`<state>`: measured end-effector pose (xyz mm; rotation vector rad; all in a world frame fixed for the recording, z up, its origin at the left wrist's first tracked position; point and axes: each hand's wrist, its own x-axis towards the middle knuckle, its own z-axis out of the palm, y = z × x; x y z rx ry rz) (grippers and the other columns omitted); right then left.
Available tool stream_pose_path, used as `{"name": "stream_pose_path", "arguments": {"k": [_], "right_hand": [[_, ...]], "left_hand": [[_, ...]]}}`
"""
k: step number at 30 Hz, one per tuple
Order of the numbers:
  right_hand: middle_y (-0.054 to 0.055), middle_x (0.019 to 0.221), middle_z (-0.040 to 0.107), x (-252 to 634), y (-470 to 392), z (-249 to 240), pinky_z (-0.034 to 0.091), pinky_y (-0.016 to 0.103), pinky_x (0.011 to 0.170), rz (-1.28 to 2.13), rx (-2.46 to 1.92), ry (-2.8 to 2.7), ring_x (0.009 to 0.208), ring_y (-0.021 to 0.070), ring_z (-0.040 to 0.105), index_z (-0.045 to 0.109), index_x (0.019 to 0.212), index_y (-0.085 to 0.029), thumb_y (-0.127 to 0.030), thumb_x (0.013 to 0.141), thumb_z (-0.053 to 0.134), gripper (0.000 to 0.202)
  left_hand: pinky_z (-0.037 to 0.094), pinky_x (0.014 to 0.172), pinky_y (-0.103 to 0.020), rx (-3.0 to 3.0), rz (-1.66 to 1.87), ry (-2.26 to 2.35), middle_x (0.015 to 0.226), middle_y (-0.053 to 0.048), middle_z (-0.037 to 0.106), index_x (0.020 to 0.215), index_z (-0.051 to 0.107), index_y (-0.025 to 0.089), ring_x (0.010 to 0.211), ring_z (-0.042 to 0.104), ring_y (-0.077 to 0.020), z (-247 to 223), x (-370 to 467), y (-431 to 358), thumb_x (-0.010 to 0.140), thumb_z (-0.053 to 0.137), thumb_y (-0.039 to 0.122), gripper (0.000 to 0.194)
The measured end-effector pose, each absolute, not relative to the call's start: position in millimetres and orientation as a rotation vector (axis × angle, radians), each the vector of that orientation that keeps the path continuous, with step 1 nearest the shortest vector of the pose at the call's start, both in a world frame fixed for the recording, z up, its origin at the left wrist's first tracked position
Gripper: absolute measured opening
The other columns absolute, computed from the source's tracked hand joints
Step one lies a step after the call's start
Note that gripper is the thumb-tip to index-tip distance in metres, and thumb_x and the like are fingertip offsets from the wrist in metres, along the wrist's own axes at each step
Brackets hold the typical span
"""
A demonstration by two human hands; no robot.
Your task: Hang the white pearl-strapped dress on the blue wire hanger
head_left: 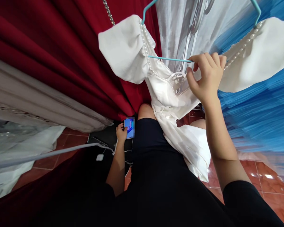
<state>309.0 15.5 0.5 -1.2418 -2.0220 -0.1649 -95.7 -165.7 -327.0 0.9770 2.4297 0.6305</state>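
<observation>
A white dress [164, 91] with pearl-beaded neckline edges and wide short sleeves hangs on a light-blue hanger [169, 59]. My right hand [207, 74] is closed around the hanger's lower bar, in front of the dress's open neckline. Below, the skirt drapes over my lap and hangs down past my leg. Low on the left, my left hand [121, 130] holds a smartphone [129, 128] with its screen lit, beside my knee. Part of the hanger's bar is hidden behind my right fingers.
Deep red fabric [85, 56] hangs close on the left, with beige fabric [33, 91] beside it. Blue tulle [255, 119] fills the right side. A pale rod [52, 153] crosses the lower left above red floor tiles [274, 176]. White garments hang at the back.
</observation>
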Motion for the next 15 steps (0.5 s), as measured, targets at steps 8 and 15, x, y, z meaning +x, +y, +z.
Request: {"name": "stream_pose_path", "arguments": {"k": [8, 15], "right_hand": [[0.006, 0.095, 0.063, 307.8, 14.7, 2.2, 0.043, 0.056, 0.105, -0.214, -1.234, -2.009, 0.104, 0.0297, 0.058, 0.06, 0.11, -0.031, -0.048, 0.101, 0.049, 0.022], [0.007, 0.092, 0.064, 307.4, 13.6, 2.7, 0.043, 0.058, 0.101, -0.235, -1.195, -1.985, 0.099, 0.031, 0.058, 0.061, 0.107, -0.033, -0.047, 0.101, 0.05, 0.02]], "left_hand": [[0.059, 0.098, -0.045, 1.026, 0.707, 2.175, 0.122, -0.011, 0.067, 0.125, 0.064, 0.013, 0.109, 0.068, -0.0229, -289.8, -26.2, -217.7, 0.103, 0.066, 0.036, 0.032], [0.051, 0.113, -0.041, 1.183, 0.804, 1.677, 0.139, -0.01, 0.065, 0.131, 0.064, 0.02, 0.127, 0.064, -0.0256, -158.2, 2.1, -222.3, 0.096, 0.063, 0.035, 0.038]]}}
